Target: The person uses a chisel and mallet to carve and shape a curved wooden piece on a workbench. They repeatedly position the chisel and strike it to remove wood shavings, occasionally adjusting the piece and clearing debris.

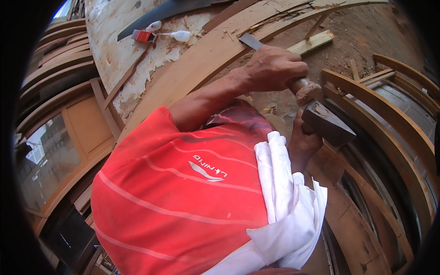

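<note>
Hammer (327, 123) — dark, wedge-shaped metal head, worn wooden handle.

Single head-worn fisheye view, steeply downward, close over a red-shirted shoulder (183, 192) and curved wooden frames (215, 50).

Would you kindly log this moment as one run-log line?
left hand: grips hammer by handle | right hand: under hammer head, grasp hidden | nearby: curved wooden rail, white squeeze bottle
</note>
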{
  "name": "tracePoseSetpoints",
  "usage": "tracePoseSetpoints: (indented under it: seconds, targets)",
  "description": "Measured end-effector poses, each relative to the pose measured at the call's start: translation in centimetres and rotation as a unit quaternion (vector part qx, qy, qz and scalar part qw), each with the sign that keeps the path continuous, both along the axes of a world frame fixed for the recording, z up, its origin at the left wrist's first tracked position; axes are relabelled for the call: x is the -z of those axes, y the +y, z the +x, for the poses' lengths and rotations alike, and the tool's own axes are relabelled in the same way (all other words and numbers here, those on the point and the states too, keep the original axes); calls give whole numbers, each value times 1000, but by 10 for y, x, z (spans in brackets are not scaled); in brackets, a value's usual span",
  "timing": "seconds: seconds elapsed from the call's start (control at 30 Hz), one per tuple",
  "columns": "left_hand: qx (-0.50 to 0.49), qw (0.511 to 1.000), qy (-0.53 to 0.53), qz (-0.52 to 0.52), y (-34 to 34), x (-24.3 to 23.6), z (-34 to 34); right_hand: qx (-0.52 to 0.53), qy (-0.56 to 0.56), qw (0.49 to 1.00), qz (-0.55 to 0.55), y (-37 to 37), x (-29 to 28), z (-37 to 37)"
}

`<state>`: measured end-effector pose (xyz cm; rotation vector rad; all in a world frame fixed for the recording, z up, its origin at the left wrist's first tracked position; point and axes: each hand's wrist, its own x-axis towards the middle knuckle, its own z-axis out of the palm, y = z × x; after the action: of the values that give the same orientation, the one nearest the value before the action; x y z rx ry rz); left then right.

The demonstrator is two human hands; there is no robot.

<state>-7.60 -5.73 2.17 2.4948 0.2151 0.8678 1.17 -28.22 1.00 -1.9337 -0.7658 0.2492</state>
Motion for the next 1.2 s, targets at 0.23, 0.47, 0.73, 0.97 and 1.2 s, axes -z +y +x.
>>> tracePoseSetpoints:
  seconds: [0.23, 0.47, 0.73, 0.97, 1.2]
  targets:
    - [10, 1000, 22, 0, -3, -1, 0, 15, 58, 998, -25, -8, -4, -2]
    - [37, 996, 76, -10, 2, -7, -3, -8, 58, 997, -48, -14, 5, -1]
    - [109, 976, 184, -47, 2, -18, 10, 17, 142, 987, -68, -20, -11, 4]
    - [40, 998, 30, -34, -12, -13, 6, 25, 116, 991, -58, -27, -1, 10]
    - [13, 998, -44, -53, -2, -17, 2, 57, 184, 980, -49, -15, -25, 5]
